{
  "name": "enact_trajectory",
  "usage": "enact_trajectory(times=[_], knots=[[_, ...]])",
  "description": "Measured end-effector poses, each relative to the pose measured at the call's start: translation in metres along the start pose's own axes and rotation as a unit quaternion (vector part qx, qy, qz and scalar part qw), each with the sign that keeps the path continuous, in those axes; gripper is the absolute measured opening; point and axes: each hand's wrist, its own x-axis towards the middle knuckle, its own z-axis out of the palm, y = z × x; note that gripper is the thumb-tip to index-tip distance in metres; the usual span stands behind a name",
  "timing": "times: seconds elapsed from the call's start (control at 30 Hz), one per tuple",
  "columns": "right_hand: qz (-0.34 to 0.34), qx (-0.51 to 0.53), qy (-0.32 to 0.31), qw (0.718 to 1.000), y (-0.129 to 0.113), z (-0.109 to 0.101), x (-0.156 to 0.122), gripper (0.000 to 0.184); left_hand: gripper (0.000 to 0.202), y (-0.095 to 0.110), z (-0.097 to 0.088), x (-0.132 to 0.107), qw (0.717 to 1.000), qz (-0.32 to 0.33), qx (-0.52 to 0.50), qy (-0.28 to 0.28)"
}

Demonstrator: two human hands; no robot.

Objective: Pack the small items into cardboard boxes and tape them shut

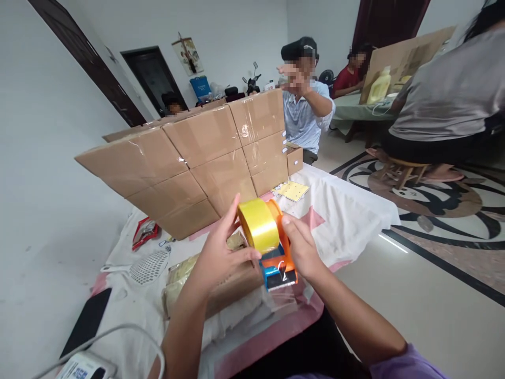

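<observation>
An orange and blue tape dispenser (278, 266) with a yellow roll of tape (258, 223) is held up between both hands, above a small cardboard box (232, 287) on the table. My left hand (219, 252) touches the roll, thumb and fingers pinched at its left side and lower edge. My right hand (302, 247) is wrapped round the dispenser's orange frame from the right. A strip of clear tape hangs from the dispenser's blade.
A wall of stacked taped cartons (197, 158) stands at the table's far side. A white cloth (339, 210) covers the table, with a black phone (87, 321), a red packet (144, 231) and yellow cards (294, 190). Other people sit beyond the cartons and on a stool (402, 171) to the right.
</observation>
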Motion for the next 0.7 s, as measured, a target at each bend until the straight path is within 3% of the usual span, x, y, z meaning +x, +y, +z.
enact_trajectory(times=[0.13,0.23,0.3,0.43,0.5,0.6,0.7], knots=[[-0.017,0.043,-0.108,0.993,-0.004,0.017,-0.013,0.038,0.112,-0.012,0.0,0.01,0.995,0.001,-0.059,-0.075],[-0.005,0.041,-0.122,0.992,-0.007,0.022,-0.012,0.034,0.112,-0.017,0.002,0.004,0.993,-0.009,-0.082,-0.085],[0.007,0.047,-0.102,0.994,-0.005,0.021,-0.006,0.032,0.103,-0.016,0.004,-0.004,0.997,-0.033,-0.05,-0.047],[-0.009,0.042,-0.038,0.998,0.0,0.011,0.016,0.034,0.055,-0.009,0.017,-0.031,0.983,-0.073,0.105,0.132],[-0.028,0.044,-0.031,0.998,0.0,0.008,0.026,0.036,0.045,-0.007,0.027,-0.047,0.97,-0.13,0.135,0.158],[-0.053,0.05,-0.044,0.996,-0.001,0.007,0.037,0.038,0.05,-0.009,0.041,-0.065,0.97,-0.223,0.051,0.078],[-0.061,0.053,-0.051,0.995,0.0,0.009,0.044,0.038,0.041,-0.015,0.048,-0.072,0.969,-0.245,-0.022,0.023]])
